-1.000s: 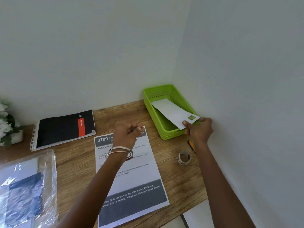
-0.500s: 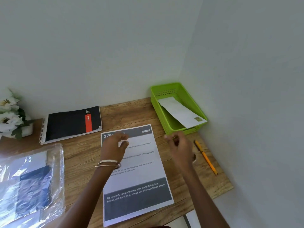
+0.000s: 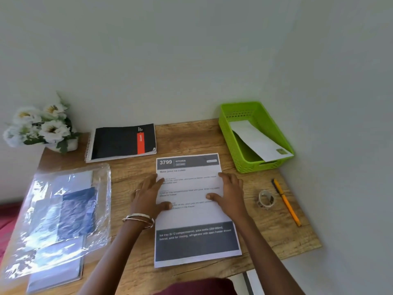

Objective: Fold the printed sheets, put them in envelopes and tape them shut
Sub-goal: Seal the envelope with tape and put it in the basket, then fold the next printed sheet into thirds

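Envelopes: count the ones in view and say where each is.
1. A white envelope lies slanted in the green basket at the desk's far right corner, its near end resting on the basket's rim. Others may be hidden beneath it.

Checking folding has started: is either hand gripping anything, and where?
Nothing is gripped. Left hand and right hand rest flat on the printed sheet, at its side edges.

I'm looking at a home desk corner: wooden desk (image 3: 191, 137), notebook (image 3: 121, 141) and flowers (image 3: 40, 126) sitting far left.
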